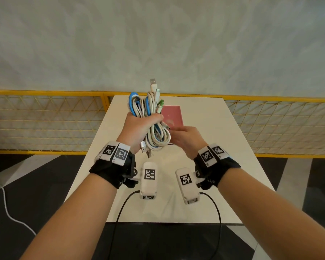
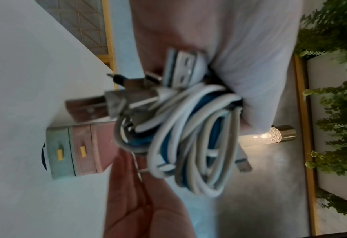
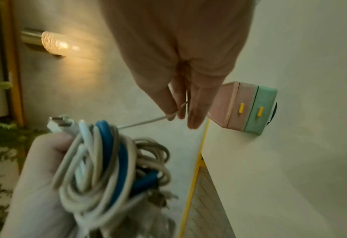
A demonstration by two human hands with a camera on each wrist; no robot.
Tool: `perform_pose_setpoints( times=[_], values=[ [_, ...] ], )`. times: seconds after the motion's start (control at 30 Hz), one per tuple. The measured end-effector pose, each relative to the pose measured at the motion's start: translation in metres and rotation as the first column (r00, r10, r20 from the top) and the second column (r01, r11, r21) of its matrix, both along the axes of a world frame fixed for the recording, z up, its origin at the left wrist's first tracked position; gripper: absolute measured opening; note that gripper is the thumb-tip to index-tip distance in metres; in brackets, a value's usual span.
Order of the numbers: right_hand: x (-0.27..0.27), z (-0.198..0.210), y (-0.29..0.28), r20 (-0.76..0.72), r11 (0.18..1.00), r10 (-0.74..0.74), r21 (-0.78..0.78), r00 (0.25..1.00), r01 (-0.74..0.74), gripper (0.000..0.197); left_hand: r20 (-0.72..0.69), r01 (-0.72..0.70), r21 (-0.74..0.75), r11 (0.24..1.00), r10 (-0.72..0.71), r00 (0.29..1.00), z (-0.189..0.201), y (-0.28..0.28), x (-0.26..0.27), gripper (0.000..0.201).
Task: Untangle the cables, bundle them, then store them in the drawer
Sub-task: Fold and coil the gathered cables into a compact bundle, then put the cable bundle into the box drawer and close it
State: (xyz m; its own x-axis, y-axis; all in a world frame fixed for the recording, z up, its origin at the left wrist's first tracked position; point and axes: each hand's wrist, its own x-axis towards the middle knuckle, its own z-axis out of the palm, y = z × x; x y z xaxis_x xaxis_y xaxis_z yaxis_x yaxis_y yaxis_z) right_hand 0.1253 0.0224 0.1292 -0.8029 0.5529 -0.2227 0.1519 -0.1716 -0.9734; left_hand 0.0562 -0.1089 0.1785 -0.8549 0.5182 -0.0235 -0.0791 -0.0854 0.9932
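My left hand (image 1: 142, 126) grips a bundle of white and blue cables (image 1: 148, 109) upright above the white table (image 1: 214, 128); USB plugs stick out at its top and bottom. My right hand (image 1: 176, 133) is just right of the bundle's lower loops. In the right wrist view its fingers (image 3: 174, 106) pinch a thin white strand (image 3: 146, 123) that runs back to the cable bundle (image 3: 107, 161). Behind the hands a small drawer unit (image 1: 172, 115) with pink and green drawers (image 3: 243, 109) stands on the table, both drawers closed.
A yellow mesh railing (image 1: 45, 117) runs behind the table's far edge. A lit wall lamp (image 3: 56, 43) and plants (image 2: 335, 112) show in the wrist views. Black camera leads (image 1: 120, 212) hang below my wrists, and a white cord (image 1: 8, 209) lies on the floor at left.
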Motion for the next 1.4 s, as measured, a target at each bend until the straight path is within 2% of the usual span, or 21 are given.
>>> perform_pose_setpoints(
  times=[0.1, 0.17, 0.27, 0.37, 0.43, 0.57, 0.7, 0.83, 0.9, 1.0, 1.1, 1.17, 1.23, 1.4],
  values=[
    [-0.004, 0.003, 0.006, -0.047, 0.992, -0.113, 0.049, 0.992, 0.115, 0.046, -0.063, 0.059, -0.117, 0.991, -0.067, 0.996, -0.004, -0.009, 0.000, 0.005],
    [-0.004, 0.008, 0.003, -0.116, 0.991, -0.119, 0.045, 0.986, 0.125, 0.044, -0.093, 0.071, -0.156, 0.985, -0.087, 0.992, -0.006, -0.013, 0.001, 0.014],
    [-0.001, 0.010, -0.013, -0.174, 0.986, -0.042, 0.155, 0.984, 0.070, 0.034, -0.124, 0.012, -0.156, 0.988, -0.031, 0.992, -0.013, -0.013, -0.001, 0.018],
    [0.000, 0.008, -0.031, -0.215, 0.975, 0.049, 0.221, 0.975, 0.000, 0.051, -0.134, -0.069, -0.110, 0.992, 0.054, 0.990, -0.017, -0.010, -0.008, 0.011],
    [-0.002, 0.007, -0.039, -0.197, 0.980, 0.052, 0.200, 0.979, -0.011, 0.066, -0.142, -0.079, -0.095, 0.992, 0.065, 0.988, -0.019, -0.008, -0.012, 0.012],
    [-0.010, 0.012, -0.044, -0.184, 0.981, 0.089, 0.185, 0.979, -0.054, 0.052, -0.130, -0.088, -0.072, 0.993, 0.079, 0.988, -0.023, -0.009, -0.022, 0.018],
    [-0.014, 0.022, -0.049, -0.250, 0.989, 0.149, 0.048, 0.957, -0.141, 0.061, -0.113, 0.002, -0.055, 0.999, -0.008, 0.994, -0.022, -0.013, -0.028, 0.021],
    [-0.016, 0.025, -0.052, -0.315, 0.967, 0.232, -0.024, 0.920, -0.253, 0.068, -0.153, 0.059, -0.127, 0.990, -0.079, 0.985, -0.019, -0.012, -0.033, 0.021],
    [-0.018, 0.021, -0.052, -0.310, 0.958, 0.260, -0.040, 0.915, -0.286, 0.066, -0.166, 0.072, -0.173, 0.982, -0.101, 0.981, -0.020, -0.015, -0.041, 0.018],
    [-0.022, 0.016, -0.046, -0.248, 0.961, 0.256, -0.038, 0.934, -0.273, 0.052, -0.145, 0.101, -0.228, 0.968, -0.136, 0.980, -0.025, -0.019, -0.052, 0.012],
    [-0.031, 0.008, -0.033, -0.143, 0.991, 0.125, 0.065, 0.982, -0.117, 0.039, -0.110, 0.126, -0.247, 0.961, -0.157, 0.981, -0.035, -0.015, -0.059, 0.014],
    [-0.036, -0.001, -0.018, -0.090, 0.976, 0.035, 0.215, 0.995, -0.015, 0.041, -0.099, 0.112, -0.261, 0.959, -0.142, 0.985, -0.044, -0.009, -0.063, 0.016],
    [-0.039, -0.013, 0.000, -0.038, 0.941, -0.016, 0.338, 0.999, 0.027, 0.045, -0.118, 0.054, -0.313, 0.948, -0.095, 0.988, -0.057, 0.001, -0.073, 0.018],
    [-0.041, -0.049, 0.046, 0.113, 0.936, -0.145, 0.337, 0.983, 0.100, 0.041, -0.185, -0.050, -0.506, 0.861, -0.052, 0.981, -0.094, 0.035, -0.102, 0.016]
  ],
)
